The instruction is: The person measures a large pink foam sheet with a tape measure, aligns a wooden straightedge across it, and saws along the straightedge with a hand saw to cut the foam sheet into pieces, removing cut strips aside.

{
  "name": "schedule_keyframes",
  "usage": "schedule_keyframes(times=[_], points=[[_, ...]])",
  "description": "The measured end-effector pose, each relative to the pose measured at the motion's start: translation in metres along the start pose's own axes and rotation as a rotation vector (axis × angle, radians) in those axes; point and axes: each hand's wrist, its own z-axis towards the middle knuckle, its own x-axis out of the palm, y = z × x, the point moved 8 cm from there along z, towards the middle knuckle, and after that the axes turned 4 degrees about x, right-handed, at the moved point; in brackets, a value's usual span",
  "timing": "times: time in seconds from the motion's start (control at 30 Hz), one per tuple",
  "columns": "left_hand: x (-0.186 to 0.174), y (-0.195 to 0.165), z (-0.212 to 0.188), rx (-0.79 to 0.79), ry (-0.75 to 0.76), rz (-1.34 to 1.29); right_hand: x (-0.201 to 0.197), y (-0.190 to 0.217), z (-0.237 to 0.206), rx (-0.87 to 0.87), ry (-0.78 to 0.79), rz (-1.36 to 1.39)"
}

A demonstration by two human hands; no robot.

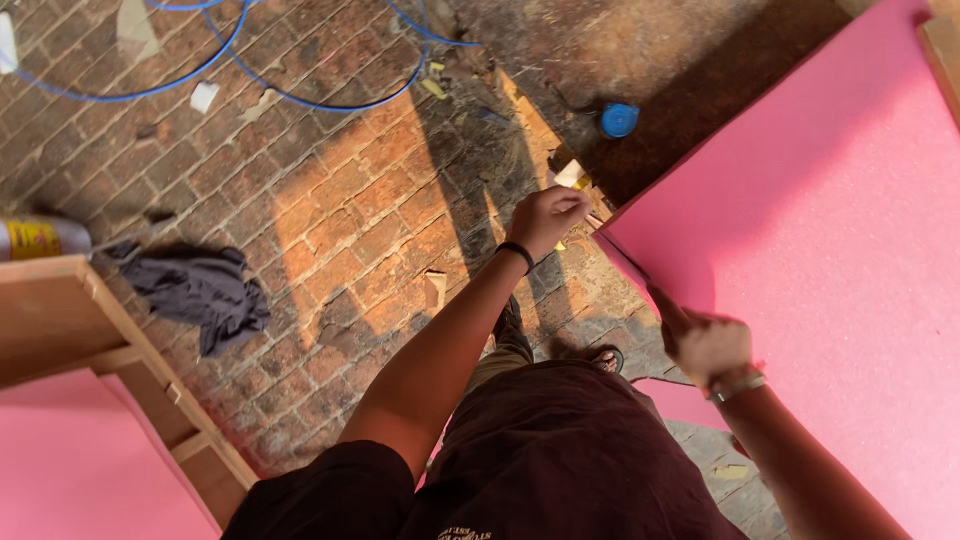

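Fingers of the left hand [548, 215] are pinched shut around a small pale yellowish tool [573, 177], held right at the corner of a large pink sheet [820, 240]; what kind of tool it is cannot be told. The left wrist wears a black band [516, 254]. The right hand [705, 343] is curled closed along the sheet's lower edge, forefinger stretched out and pressing on the pink surface near the edge; whether it grips anything else is not visible. A pale bracelet [738, 386] sits on that wrist. The sheet stands tilted across the right side of the view, its corner just beside the left hand. Below lies a brick floor [330, 200] with scattered paper scraps. A grey cloth [200, 290] lies crumpled to the left, near a spray can [40, 238] and a wooden frame [110, 345]. Blue cable [300, 100] loops across the bricks at the top, and a blue round cap [619, 120] sits well beyond the sheet's corner.
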Motion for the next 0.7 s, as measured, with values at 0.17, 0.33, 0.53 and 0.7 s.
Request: schedule_keyframes(times=[0.17, 0.33, 0.53, 0.7], points=[[0.070, -0.037, 0.026, -0.013, 0.292, 0.208, -0.005, -0.001, -0.012, 0.003, -0.035, 0.010], [0.097, -0.031, 0.038, -0.013, 0.418, 0.384, 0.031, -0.004, 0.005, 0.079, 0.144, -0.007], [0.097, -0.018, 0.035, -0.030, 0.351, 0.334, -0.001, -0.014, -0.035, 0.039, 0.118, -0.066], [0.095, -0.021, 0.029, -0.091, 0.325, 0.339, 0.018, -0.017, -0.016, 0.136, 0.315, -0.030]])
